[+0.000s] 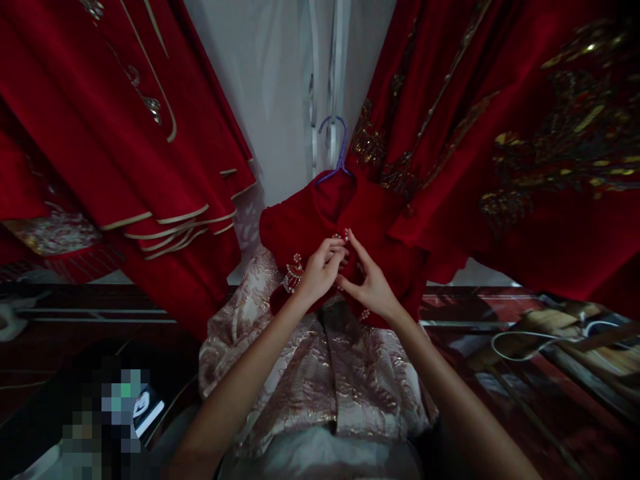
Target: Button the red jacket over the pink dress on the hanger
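Note:
A red jacket [280, 223] with beaded trim hangs in front of me on a purple wire hanger [343, 150]. At its front opening, my left hand [320, 270] has its fingers curled against the cloth, gripping it as far as I can see. Close beside it, my right hand [373, 287] lies on the jacket front with thumb and index finger stretched apart. The index fingertip touches a small beaded ornament [347, 235] near the opening. Another beaded ornament [294, 273] shows left of my left wrist. Both palms are hidden.
Pale brocade fabric [295, 373] hangs below the jacket. Larger red garments flank it: one with cream piping [165, 167] at left, one with gold embroidery [565, 140] at right. Behind is a white surface [270, 80]. A bundle with a white cord [520, 357] lies low at right.

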`<state>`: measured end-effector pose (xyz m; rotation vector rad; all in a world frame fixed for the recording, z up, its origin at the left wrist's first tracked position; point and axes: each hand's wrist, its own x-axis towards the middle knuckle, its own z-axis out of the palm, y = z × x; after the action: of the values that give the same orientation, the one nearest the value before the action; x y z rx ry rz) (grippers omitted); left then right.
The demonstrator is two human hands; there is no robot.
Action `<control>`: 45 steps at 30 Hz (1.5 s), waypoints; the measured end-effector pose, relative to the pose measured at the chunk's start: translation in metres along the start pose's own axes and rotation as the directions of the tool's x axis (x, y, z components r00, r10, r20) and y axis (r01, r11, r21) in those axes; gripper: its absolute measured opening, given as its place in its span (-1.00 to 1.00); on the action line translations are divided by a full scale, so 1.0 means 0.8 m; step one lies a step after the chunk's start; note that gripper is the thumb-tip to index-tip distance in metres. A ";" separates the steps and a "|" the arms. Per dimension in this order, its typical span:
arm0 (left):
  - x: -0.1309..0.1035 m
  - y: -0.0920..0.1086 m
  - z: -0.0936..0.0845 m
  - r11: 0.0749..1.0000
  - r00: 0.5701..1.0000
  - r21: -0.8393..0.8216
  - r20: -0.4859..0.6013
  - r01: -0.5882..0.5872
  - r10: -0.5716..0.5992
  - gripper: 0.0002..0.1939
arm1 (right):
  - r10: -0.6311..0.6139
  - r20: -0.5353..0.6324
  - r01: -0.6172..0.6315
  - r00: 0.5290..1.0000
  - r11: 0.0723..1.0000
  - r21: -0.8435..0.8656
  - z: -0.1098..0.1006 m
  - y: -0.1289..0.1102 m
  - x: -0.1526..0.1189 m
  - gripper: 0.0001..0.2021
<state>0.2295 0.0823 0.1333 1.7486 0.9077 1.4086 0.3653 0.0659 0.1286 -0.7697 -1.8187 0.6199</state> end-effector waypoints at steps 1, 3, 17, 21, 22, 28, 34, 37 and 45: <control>-0.001 -0.003 0.004 0.998 1.000 -0.055 0.000 0.029 -0.029 -0.78 | -0.013 0.033 0.015 0.999 0.999 -0.038 0.000 0.001 -0.003 -0.07; -0.001 -0.006 0.011 0.991 0.998 -0.116 -0.002 0.066 -0.066 -0.75 | -0.032 0.086 0.041 0.996 0.994 -0.104 -0.001 0.003 -0.006 0.05; 0.026 -0.022 0.010 0.979 0.993 0.200 0.095 0.048 -0.068 -0.72 | 0.182 0.101 -0.165 0.978 0.974 -0.157 -0.125 -0.058 -0.008 -0.75; 0.013 -0.039 0.026 0.966 0.995 0.252 0.096 -0.062 0.039 -0.60 | 0.169 0.357 -0.165 0.919 0.985 -0.041 -0.096 -0.074 -0.010 -0.75; 0.008 -0.043 0.025 0.963 0.995 0.262 0.090 -0.061 0.039 -0.58 | 0.172 0.409 -0.174 0.896 0.984 -0.032 -0.089 -0.074 -0.010 -0.76; -0.010 -0.046 -0.034 0.978 0.984 0.141 -0.117 0.152 -0.136 -0.78 | 0.195 0.475 -0.192 0.858 0.980 -0.054 -0.067 -0.059 -0.006 -0.79; -0.016 -0.045 -0.106 0.972 0.895 0.018 -0.395 0.235 -0.209 -0.70 | 0.202 0.401 -0.190 0.894 0.979 -0.069 -0.048 -0.037 -0.002 -0.78; -0.020 -0.057 -0.113 0.953 0.893 -0.045 -0.338 0.300 -0.297 -0.66 | 0.195 0.347 -0.208 0.917 0.978 0.000 -0.030 -0.019 0.001 -0.74; -0.019 -0.065 -0.100 0.948 0.906 -0.102 -0.279 0.301 -0.317 -0.69 | 0.143 0.121 -0.141 0.982 0.990 -0.024 0.027 0.019 0.022 -0.76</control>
<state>0.1439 0.1033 0.0943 1.3006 1.2308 1.4825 0.3436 0.0874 0.1210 -0.8943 -1.8933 0.7610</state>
